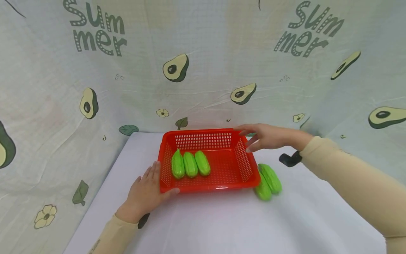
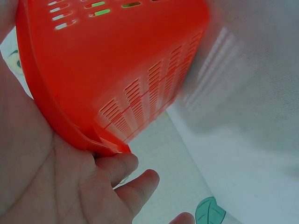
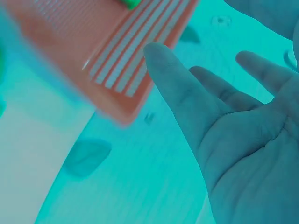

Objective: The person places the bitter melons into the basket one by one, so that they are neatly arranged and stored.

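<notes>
A red plastic basket (image 1: pixel 225 164) with slotted walls stands at the middle of the table. Inside, on its left half, three bright green, ridged, gourd-like vegetables (image 1: pixel 190 164) lie side by side. My left hand (image 1: pixel 146 192) rests against the basket's front left corner, fingers straight along the left side and thumb at the front rim. In the left wrist view the basket's rim (image 2: pixel 51 112) lies against the palm. My right hand (image 1: pixel 264 137), with nothing in it, is over the back right corner, fingers loosely bent and spread. The right wrist view shows its thumb (image 3: pixel 163 65) overlapping the basket's wall.
Two more green vegetables (image 1: pixel 271 179) lie on the white table (image 1: pixel 209 222) just right of the basket, partly behind its rim. A cloth backdrop (image 1: pixel 206 70) printed with avocados and lettering rises behind the table and at both sides. Dark wrist straps (image 1: pixel 289 159) show at both sleeves.
</notes>
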The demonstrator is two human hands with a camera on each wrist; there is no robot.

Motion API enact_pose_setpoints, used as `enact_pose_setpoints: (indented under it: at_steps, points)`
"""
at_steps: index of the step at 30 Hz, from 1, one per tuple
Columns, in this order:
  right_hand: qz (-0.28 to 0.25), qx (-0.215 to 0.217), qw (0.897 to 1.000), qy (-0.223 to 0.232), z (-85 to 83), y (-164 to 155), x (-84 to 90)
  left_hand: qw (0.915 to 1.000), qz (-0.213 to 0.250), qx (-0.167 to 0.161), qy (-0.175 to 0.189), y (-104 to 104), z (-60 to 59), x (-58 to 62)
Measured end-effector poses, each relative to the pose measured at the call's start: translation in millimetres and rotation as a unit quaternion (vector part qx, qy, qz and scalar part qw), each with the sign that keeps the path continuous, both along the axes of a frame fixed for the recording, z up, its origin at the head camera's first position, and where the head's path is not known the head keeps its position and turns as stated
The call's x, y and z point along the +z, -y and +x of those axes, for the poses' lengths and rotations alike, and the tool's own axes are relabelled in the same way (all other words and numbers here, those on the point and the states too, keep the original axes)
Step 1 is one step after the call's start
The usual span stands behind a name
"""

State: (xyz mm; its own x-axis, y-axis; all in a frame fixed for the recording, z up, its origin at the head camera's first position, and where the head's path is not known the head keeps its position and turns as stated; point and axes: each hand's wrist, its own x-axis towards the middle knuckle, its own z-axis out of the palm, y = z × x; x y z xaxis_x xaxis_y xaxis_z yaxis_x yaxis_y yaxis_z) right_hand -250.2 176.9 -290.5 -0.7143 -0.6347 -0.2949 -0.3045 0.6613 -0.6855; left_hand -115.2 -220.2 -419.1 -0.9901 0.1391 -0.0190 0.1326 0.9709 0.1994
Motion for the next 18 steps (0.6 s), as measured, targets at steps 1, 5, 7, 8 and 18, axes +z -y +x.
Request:
enact_pose_setpoints:
  at_steps: [1,5,7,8,18]
  points:
    - [-0.003,-0.007,1.0,0.0,3.9,-11.1,0.2,1.0,0.0,0.0,-0.001,-0.1,-0.1,-0.2]
    - [-0.004,-0.021,1.0,-0.014,19.5,-53.2,-6.1,1.0,-0.003,-0.001,-0.005,-0.2,-0.5,-0.6]
    - [-0.006,-0.027,0.999,-0.017,26.8,-71.7,-14.1,1.0,-0.005,-0.002,-0.007,-0.2,-0.5,-0.5]
    - [-0.007,-0.03,0.999,-0.016,30.2,-80.3,-18.9,0.9999,-0.006,-0.002,-0.008,-0.2,-0.4,-0.3]
    - [-0.008,-0.068,0.998,-0.005,51.5,-132.5,-77.7,0.9999,-0.003,-0.002,-0.014,-1.4,-0.8,0.1]
